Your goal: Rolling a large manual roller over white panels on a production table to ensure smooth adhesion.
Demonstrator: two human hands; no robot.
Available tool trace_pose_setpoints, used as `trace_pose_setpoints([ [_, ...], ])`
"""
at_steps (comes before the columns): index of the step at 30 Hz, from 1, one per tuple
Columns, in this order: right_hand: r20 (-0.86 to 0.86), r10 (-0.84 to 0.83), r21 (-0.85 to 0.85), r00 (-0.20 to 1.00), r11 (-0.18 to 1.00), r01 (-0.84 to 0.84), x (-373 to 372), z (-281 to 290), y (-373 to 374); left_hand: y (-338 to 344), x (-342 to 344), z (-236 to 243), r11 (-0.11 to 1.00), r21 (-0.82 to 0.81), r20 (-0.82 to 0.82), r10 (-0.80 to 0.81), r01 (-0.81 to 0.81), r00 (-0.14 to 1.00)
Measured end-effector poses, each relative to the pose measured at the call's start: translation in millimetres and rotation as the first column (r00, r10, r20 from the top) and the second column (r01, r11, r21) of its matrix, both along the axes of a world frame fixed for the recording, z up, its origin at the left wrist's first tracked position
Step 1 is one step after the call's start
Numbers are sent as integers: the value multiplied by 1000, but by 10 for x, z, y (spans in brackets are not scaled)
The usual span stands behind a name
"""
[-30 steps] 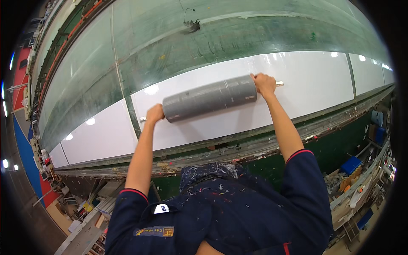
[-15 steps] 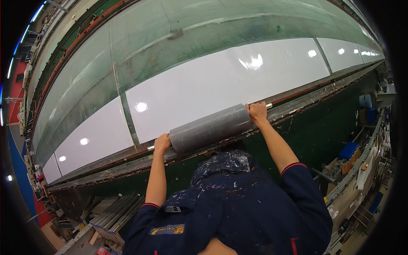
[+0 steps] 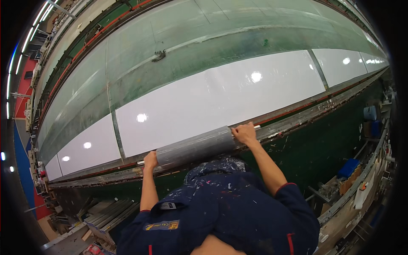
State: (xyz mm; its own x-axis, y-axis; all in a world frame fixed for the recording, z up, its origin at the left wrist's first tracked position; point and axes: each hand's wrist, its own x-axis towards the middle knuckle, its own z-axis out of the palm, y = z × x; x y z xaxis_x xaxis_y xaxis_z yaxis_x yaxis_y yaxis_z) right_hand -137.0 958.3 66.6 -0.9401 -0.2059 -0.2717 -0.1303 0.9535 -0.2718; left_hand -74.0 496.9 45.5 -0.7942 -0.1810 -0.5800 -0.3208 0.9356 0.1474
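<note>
A thick grey roller (image 3: 193,145) lies horizontally along the near edge of a long green table (image 3: 191,49), just below a glossy white sheet (image 3: 212,102). My left hand (image 3: 151,160) is closed on the roller's left handle. My right hand (image 3: 244,133) grips the handle at its right end, with a short silver tip poking out beyond the fingers. Smaller white sheets (image 3: 85,136) continue on either side, separated by narrow strips of green.
A weathered rail (image 3: 306,108) with an orange strip borders the table in front of me. Stacked metal frames (image 3: 110,212) are at lower left; a blue bin (image 3: 348,168) and assorted materials sit on shelving at right. My paint-spattered dark clothing fills the lower middle.
Both hands have drawn the roller toward my body, from across the middle of the white sheet down to the table's near edge, uncovering the sheet's surface. The grip is unchanged.
</note>
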Motion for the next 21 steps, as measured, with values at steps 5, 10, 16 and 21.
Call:
trace_pose_setpoints([
  [5,31,-126,78,992,989,123,-342,89,965,1112,-288,-6,996,87,-64,-29,34,998],
  [10,-98,-204,151,974,964,217,-633,-104,1857,2181,-587,10,993,89,-175,92,-77,980],
  [16,-181,-210,165,961,957,240,-1224,-173,1889,2248,-1092,-33,991,78,-545,136,-112,827],
  [21,-488,-322,-116,811,945,306,-2334,-383,1738,2084,-2090,-47,974,205,-748,222,-100,626],
])
